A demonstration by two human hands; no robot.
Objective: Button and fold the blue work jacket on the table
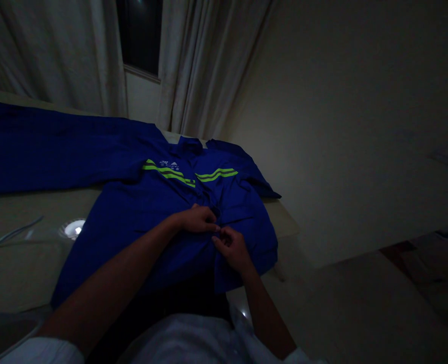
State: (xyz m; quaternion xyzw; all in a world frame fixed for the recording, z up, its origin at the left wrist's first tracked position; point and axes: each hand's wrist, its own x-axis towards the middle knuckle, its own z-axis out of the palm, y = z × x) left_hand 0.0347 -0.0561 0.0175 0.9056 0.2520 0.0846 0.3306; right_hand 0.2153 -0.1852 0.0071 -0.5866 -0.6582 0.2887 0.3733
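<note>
Since the left hand (195,220) and right hand (233,248) pinch the blue work shirt (239,212) close together, it could slip free. A hard tug would bunch it.

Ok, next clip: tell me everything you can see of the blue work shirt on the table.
The blue work shirt is long-sleeved, of dark blue woven-looking cloth, and lies front up on a pale table. Two yellow-green stripes cross its chest, with a white printed logo above. The collar points away from the person; one sleeve stretches left. The left hand and right hand touch its front.
</note>
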